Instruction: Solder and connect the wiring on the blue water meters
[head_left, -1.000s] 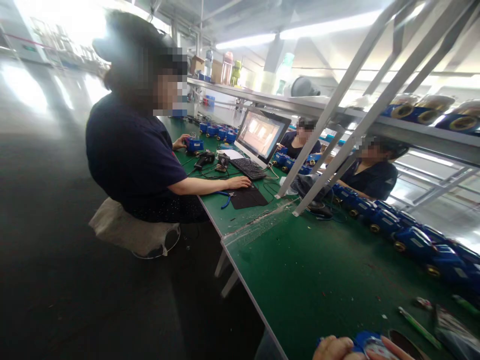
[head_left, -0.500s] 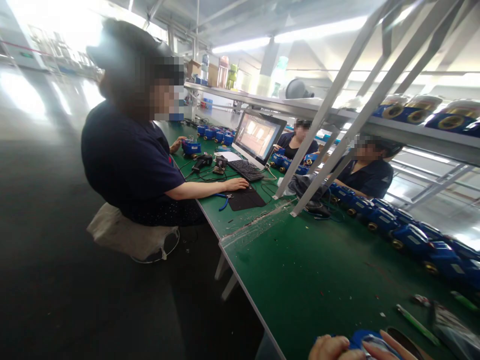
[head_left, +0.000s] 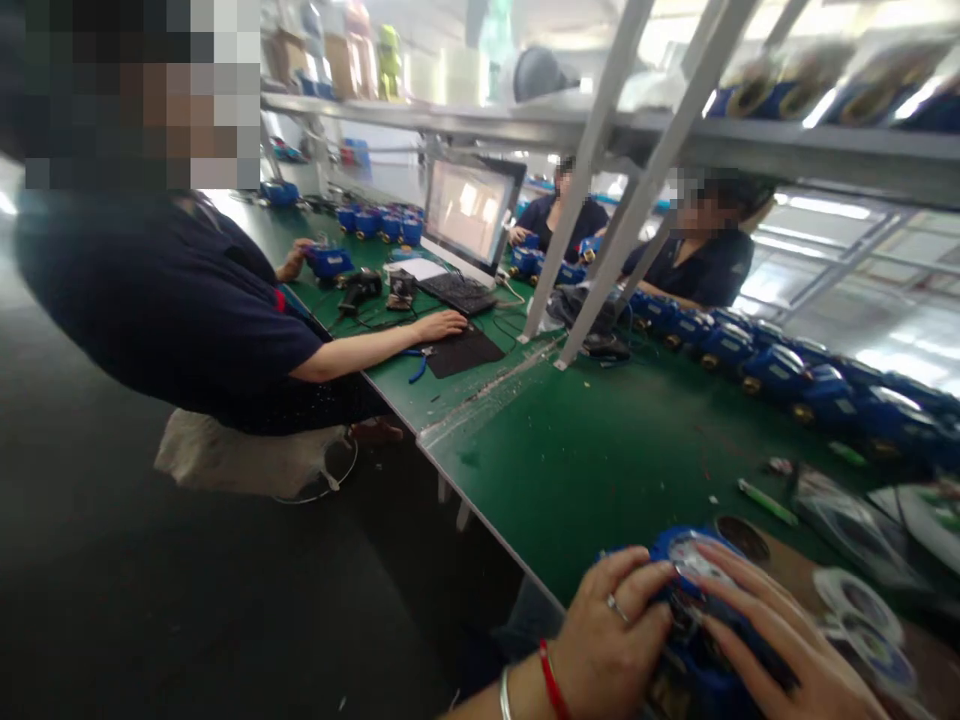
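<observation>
At the lower right, a blue water meter [head_left: 679,543] with a clear round top and brass parts rests at the green table's near edge. My left hand [head_left: 619,625], wearing a ring, a red bracelet and a silver bangle, has its curled fingers on the meter's left side. From the right, my right hand [head_left: 787,635] lays its longer-stretched fingers over the top and the far side. Both hands grip the meter, and their fingertips meet near small parts on its front that are blurred. Its underside is partly hidden by my hands.
Rolls of tape [head_left: 859,605], a green pen [head_left: 766,502] and a plastic bag [head_left: 847,520] lie beyond my right hand. A row of blue meters [head_left: 772,372] lines the far side. At left a co-worker [head_left: 172,300] sits by a monitor [head_left: 472,210]; slanted shelf posts [head_left: 645,190] rise between.
The camera has tilted down and turned slightly right, so both my hands and the meter now show more fully. The seated co-worker's hand stays on the dark mat.
</observation>
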